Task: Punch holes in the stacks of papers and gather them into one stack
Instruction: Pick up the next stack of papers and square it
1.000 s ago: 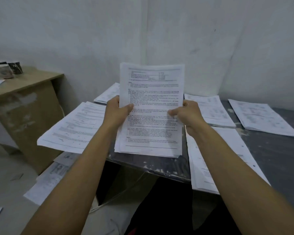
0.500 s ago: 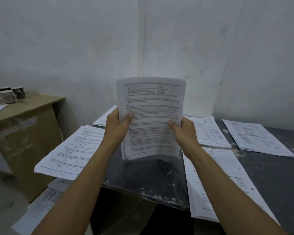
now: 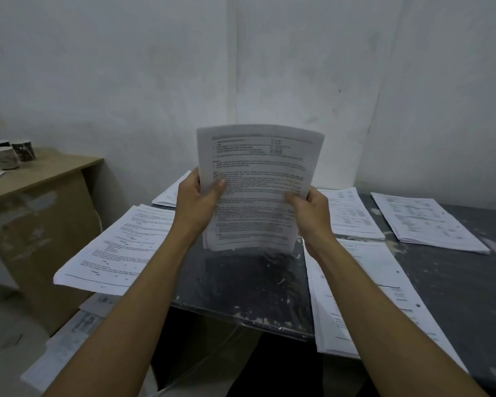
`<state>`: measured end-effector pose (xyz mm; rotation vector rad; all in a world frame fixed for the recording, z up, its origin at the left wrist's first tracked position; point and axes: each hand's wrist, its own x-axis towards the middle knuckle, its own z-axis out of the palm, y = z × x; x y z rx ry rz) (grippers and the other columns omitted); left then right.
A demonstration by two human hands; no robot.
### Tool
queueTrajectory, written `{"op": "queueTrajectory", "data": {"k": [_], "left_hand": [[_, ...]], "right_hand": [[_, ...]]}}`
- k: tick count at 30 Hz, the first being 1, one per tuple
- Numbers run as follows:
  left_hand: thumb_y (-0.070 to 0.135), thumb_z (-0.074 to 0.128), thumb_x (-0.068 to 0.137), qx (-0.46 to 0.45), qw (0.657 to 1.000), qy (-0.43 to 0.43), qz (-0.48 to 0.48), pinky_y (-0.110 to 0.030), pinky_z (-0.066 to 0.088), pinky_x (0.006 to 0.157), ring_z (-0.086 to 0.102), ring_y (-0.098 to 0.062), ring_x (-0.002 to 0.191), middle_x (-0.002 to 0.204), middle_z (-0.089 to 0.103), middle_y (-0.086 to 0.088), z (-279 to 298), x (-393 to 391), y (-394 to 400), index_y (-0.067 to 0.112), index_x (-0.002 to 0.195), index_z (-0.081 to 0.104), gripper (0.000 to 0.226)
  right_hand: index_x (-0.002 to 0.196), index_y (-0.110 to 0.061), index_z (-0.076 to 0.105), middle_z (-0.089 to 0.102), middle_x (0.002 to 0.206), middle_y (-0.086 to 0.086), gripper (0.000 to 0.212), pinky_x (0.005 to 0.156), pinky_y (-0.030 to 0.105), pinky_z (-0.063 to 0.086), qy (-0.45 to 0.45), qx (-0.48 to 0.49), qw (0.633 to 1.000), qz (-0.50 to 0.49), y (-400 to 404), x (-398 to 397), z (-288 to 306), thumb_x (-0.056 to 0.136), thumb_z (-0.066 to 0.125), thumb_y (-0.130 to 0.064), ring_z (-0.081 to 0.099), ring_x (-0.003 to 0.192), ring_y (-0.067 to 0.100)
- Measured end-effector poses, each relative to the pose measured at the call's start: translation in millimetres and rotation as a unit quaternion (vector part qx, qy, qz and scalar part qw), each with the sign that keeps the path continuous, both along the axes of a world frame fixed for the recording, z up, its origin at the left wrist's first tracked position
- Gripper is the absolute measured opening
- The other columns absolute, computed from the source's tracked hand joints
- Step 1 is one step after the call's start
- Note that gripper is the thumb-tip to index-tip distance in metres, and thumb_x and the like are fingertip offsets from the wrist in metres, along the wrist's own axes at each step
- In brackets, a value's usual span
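Note:
I hold a stack of printed papers (image 3: 258, 181) upright over the dark table (image 3: 241, 285), its bottom edge just above the surface. My left hand (image 3: 196, 202) grips its left edge with the thumb on the front page. My right hand (image 3: 309, 207) grips its right edge the same way. A punched stack (image 3: 364, 296), with holes along its right edge, lies flat to the right of my right arm. Another stack (image 3: 118, 247) overhangs the table's left edge. Three more stacks lie at the back: one (image 3: 172, 193) behind my left hand, one (image 3: 350, 213) and one (image 3: 424, 222) to the right.
A wooden desk (image 3: 38, 179) stands to the left with small cups (image 3: 5, 156) on it. Loose sheets (image 3: 60, 345) lie on the floor below the table's left side. A white wall (image 3: 241, 67) rises close behind the table. No hole punch is in view.
The stack went from leaning toward me, low at the table's front edge, to standing upright farther back over the table. Both hands kept their hold on its sides.

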<state>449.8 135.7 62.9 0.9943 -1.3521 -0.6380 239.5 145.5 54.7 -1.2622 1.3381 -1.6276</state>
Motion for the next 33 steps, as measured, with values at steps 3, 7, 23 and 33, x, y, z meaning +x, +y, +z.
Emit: {"op": "queueTrajectory", "data": {"k": [3,7,23,33], "left_hand": [[0.024,0.064,0.097,0.020,1.000,0.000,-0.015,-0.025,0.059,0.080,0.068,-0.006,0.098,0.111,0.069,0.012,-13.1,-4.4,2.9,0.020,0.126,0.061,0.030],[0.027,0.062,0.098,0.019,1.000,-0.006,-0.004,-0.027,0.058,0.081,0.068,-0.008,0.099,0.115,0.069,0.006,-12.5,-6.3,-0.1,0.017,0.127,0.061,0.031],[0.027,0.067,0.095,0.009,0.992,-0.054,-0.116,-0.032,0.061,0.078,0.073,-0.013,0.095,0.114,0.073,0.004,42.6,-68.3,-28.7,0.017,0.123,0.066,0.030],[0.020,0.068,0.094,0.040,0.981,-0.036,-0.189,-0.028,0.061,0.073,0.074,-0.012,0.086,0.107,0.074,0.001,45.0,-199.4,-40.1,0.012,0.120,0.068,0.026]], "right_hand": [[0.119,-0.018,0.062,0.064,0.121,0.002,0.021,0.084,0.029,0.054,0.020,0.028,0.999,0.006,-2.5,6.8,-21.4,0.100,0.054,-0.019,0.063,0.105,0.015],[0.125,-0.020,0.058,0.062,0.122,0.000,0.025,0.094,0.037,0.054,0.036,0.018,0.999,-0.018,-1.4,9.1,-28.4,0.104,0.047,-0.027,0.061,0.108,0.017],[0.100,-0.015,0.070,0.074,0.094,-0.004,0.018,0.064,0.024,0.051,0.073,0.034,0.997,-0.010,14.9,-88.0,41.2,0.102,0.054,-0.024,0.069,0.083,0.013],[0.110,-0.013,0.071,0.075,0.104,-0.001,0.018,0.068,0.031,0.052,0.074,0.085,0.991,-0.067,41.3,-217.3,52.2,0.100,0.059,-0.021,0.071,0.092,0.021]]}}
